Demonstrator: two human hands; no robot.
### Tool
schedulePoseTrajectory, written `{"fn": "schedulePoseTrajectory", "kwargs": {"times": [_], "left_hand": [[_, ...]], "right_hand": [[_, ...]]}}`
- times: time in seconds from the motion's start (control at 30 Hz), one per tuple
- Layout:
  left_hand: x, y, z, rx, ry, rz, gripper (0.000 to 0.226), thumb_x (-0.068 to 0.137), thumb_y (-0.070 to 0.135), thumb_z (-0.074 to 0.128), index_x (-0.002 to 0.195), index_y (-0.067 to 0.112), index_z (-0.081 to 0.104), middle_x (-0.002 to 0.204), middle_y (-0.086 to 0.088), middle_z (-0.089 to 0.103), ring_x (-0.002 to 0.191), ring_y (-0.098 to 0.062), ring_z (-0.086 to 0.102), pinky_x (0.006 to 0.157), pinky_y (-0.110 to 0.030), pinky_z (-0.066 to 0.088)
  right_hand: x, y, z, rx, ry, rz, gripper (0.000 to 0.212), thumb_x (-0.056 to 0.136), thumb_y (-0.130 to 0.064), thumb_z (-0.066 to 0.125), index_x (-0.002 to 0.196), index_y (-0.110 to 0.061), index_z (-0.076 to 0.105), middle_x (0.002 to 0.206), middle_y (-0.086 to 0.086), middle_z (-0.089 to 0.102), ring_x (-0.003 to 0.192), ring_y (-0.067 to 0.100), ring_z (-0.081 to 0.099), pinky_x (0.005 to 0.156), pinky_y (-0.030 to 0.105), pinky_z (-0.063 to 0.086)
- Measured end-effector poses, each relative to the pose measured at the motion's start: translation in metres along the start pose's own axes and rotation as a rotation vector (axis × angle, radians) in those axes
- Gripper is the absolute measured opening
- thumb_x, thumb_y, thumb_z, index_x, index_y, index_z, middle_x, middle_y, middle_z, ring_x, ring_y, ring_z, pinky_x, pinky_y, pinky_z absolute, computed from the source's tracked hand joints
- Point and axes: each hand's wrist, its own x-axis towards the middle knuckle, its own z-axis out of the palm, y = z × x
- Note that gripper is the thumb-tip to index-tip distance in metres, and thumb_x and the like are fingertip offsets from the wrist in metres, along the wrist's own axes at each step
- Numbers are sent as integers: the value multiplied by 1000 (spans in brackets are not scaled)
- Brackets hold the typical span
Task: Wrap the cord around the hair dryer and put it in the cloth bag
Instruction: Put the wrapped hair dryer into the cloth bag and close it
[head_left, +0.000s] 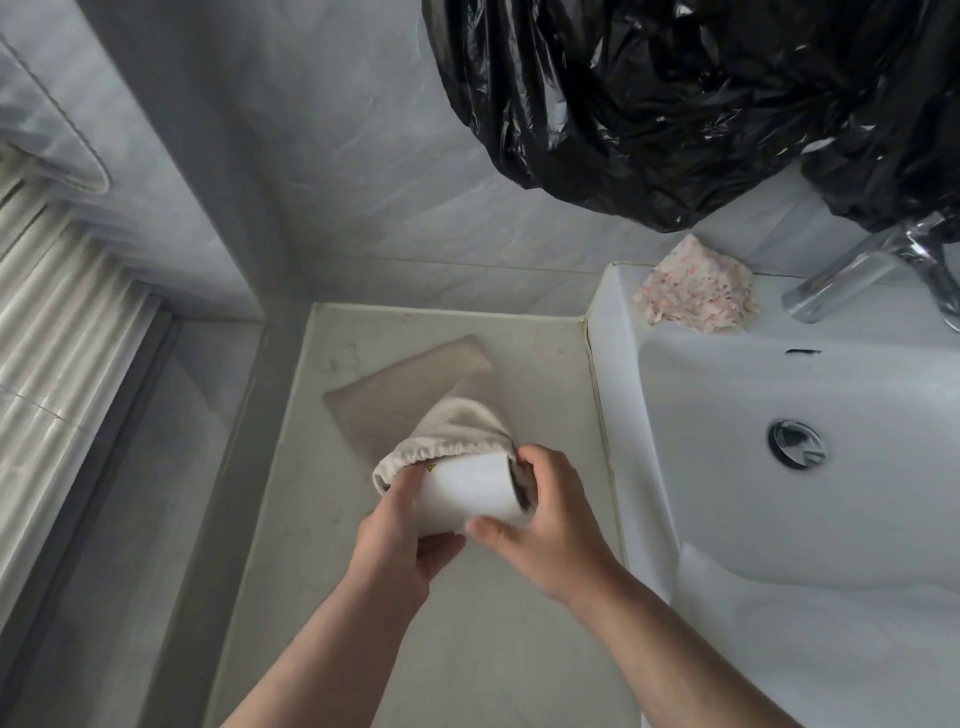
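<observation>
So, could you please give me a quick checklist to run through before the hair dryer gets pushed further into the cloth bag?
1. Bag mouth open around the barrel: ok. The gathered rim of the cloth bag sits over the far end of the hair dryer.
2. Both hands engaged: ok. The left hand holds the dryer and bag edge; the right hand grips the near end.
3. Cord wrapped and tucked: cannot tell. No cord shows.
4. Dryer fully inside: not ok. Most of the white barrel is outside.
5. Bag supported: ok. It lies on the counter.
6. Clear of the sink: ok. The work is left of it.
</observation>
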Motion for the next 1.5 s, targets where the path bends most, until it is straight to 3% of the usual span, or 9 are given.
{"fn": "schedulePoseTrajectory", "kwargs": {"times": [0.3, 0.5, 0.57, 0.7, 0.87, 1.03, 1.1, 1.3, 1.5], "left_hand": [[-13, 8, -6, 528, -37, 319, 34, 99, 45, 45, 99, 16, 63, 78, -12, 62, 61, -26, 62, 60, -38, 60], [-8, 18, -15, 788, -90, 556, 45, 99, 53, 41, 86, 15, 62, 63, 0, 59, 54, -19, 56, 61, -36, 50], [-8, 17, -16, 767, -145, 586, 44, 101, 45, 43, 81, 8, 54, 66, 0, 55, 55, -16, 51, 60, -34, 46], [-6, 19, -20, 705, -246, 609, 48, 84, 41, 48, 85, -7, 45, 72, -6, 50, 64, -18, 45, 62, -36, 41], [2, 28, -24, 666, -304, 545, 34, 80, 32, 50, 85, -2, 52, 78, -2, 53, 76, -16, 51, 78, -36, 51], [11, 30, -16, 467, 79, 632, 25, 95, 20, 54, 73, 12, 47, 71, -4, 49, 69, -20, 44, 63, -37, 40], [20, 29, -15, 414, 171, 589, 18, 96, 22, 56, 79, 16, 53, 79, -6, 60, 74, -25, 56, 68, -48, 51], [15, 24, -7, 239, -23, 495, 10, 89, 24, 55, 97, 18, 56, 94, -5, 60, 84, -20, 55, 75, -38, 45], [5, 40, -2, 493, -116, 628, 35, 72, 38, 71, 97, 18, 58, 95, -2, 67, 81, -13, 63, 67, -29, 50]], "right_hand": [[14, 2, -22, 57, 9, 139, 41, 72, -26, 80, 82, -20, 41, 77, -6, 39, 63, 7, 37, 57, 13, 37], [11, 4, -25, 305, -17, 168, 49, 79, -19, 77, 117, -28, 49, 98, -12, 64, 82, -10, 60, 71, 8, 44], [11, 8, -26, 352, 1, 174, 49, 74, -29, 75, 118, -25, 52, 103, -9, 69, 89, -2, 65, 75, 13, 47], [13, 12, -28, 342, 56, 217, 42, 68, -38, 71, 98, -15, 52, 87, 0, 59, 66, -4, 52, 60, 11, 41], [14, 14, -26, 334, 31, 195, 30, 73, -31, 75, 85, -15, 51, 75, -7, 54, 57, -7, 48, 54, 11, 38], [17, 7, -22, 276, 57, 145, 39, 71, -34, 74, 69, -16, 39, 63, -5, 39, 54, 7, 32, 50, 21, 27], [20, 5, -20, 248, 72, 139, 43, 71, -35, 74, 67, -18, 34, 63, -2, 34, 57, 11, 28, 52, 28, 25], [21, 4, -13, 279, 165, 206, 46, 77, -27, 75, 64, -21, 31, 60, -2, 36, 57, 17, 33, 54, 31, 30], [24, 6, -19, 365, 256, 301, 46, 83, -20, 75, 66, -19, 32, 59, -3, 35, 55, 17, 35, 50, 32, 37]]}}
